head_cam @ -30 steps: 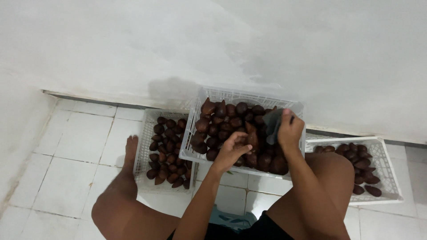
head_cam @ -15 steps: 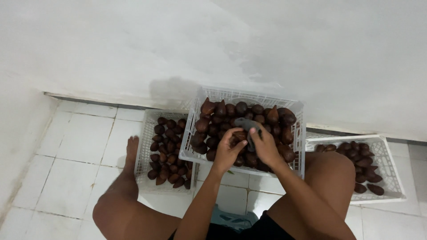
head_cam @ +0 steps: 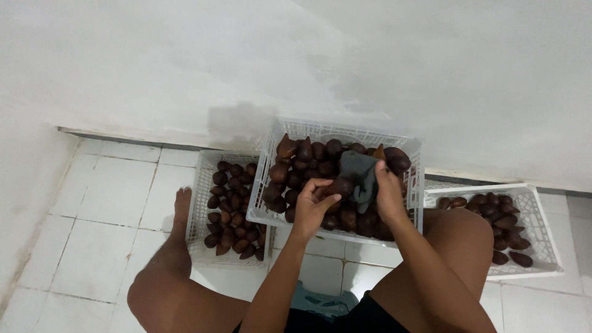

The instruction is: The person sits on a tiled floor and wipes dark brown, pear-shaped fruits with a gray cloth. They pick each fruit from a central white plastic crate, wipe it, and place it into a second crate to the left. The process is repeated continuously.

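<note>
A white plastic crate [head_cam: 261, 203] full of dark brown scaly fruits stands in front of me, raised above the floor. My left hand [head_cam: 312, 202] is closed on one brown fruit [head_cam: 340, 186] over the crate. My right hand [head_cam: 388, 196] grips a dark grey cloth [head_cam: 360, 169] that lies against that fruit. The two hands sit close together above the middle of the crate.
A lower white crate [head_cam: 201, 185] with brown fruits sits on the tiled floor at the left, beside my bare foot [head_cam: 180, 213]. Another white crate [head_cam: 542, 237] with several fruits lies at the right. A white wall [head_cam: 296, 61] rises just behind the crates.
My right hand came from the crate's right side to the middle with the grey cloth. It now meets my left hand, which has taken a fruit.
</note>
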